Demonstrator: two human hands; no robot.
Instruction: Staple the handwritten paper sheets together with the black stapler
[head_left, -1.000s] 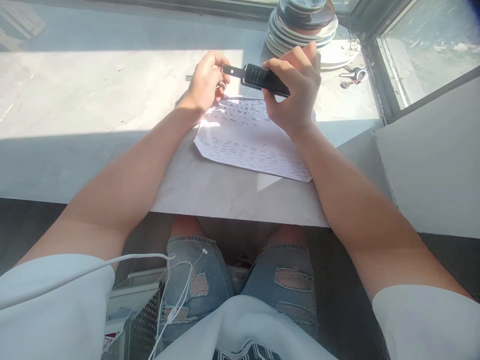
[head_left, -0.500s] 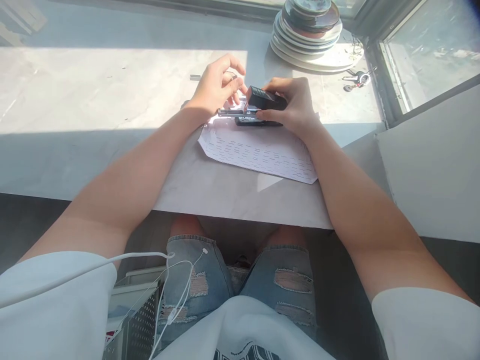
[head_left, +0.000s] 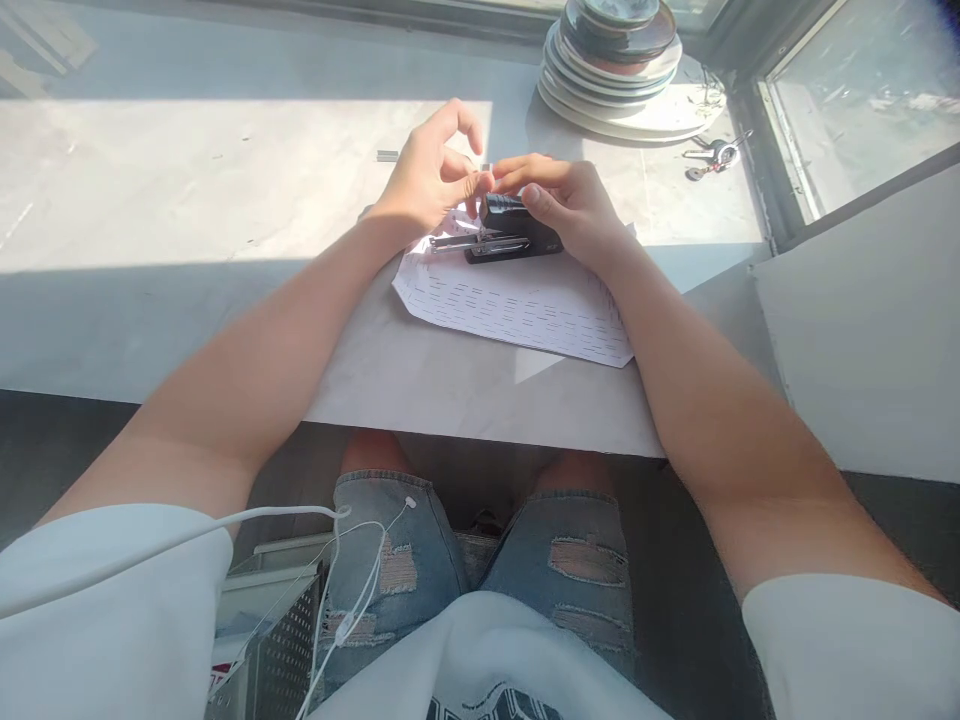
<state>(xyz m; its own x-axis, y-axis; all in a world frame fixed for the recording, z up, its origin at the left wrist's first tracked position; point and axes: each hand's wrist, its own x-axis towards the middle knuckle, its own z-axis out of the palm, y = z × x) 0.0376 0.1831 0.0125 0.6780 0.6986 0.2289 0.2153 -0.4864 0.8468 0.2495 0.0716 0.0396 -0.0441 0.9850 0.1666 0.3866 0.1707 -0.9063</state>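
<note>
A black stapler lies opened on printed sheets of paper, its metal staple tray sticking out to the left. Just beyond it, my left hand pinches a small strip of staples between thumb and fingers. My right hand rests over the stapler's top part. Its fingers stretch left until their tips meet the left fingertips, with the thumb apart from them. Another grey strip of staples lies on the table left of my left hand.
A stack of plates stands at the back right by the window. Beside it lies a bunch of keys. The table ends just before my knees. A white cable crosses my lap, and a perforated bin is below left.
My right hand has let the stapler down onto the paper and shifted its fingers left to meet my left hand. The left hand has stayed nearly in place, its fingers now pinching the staples.
</note>
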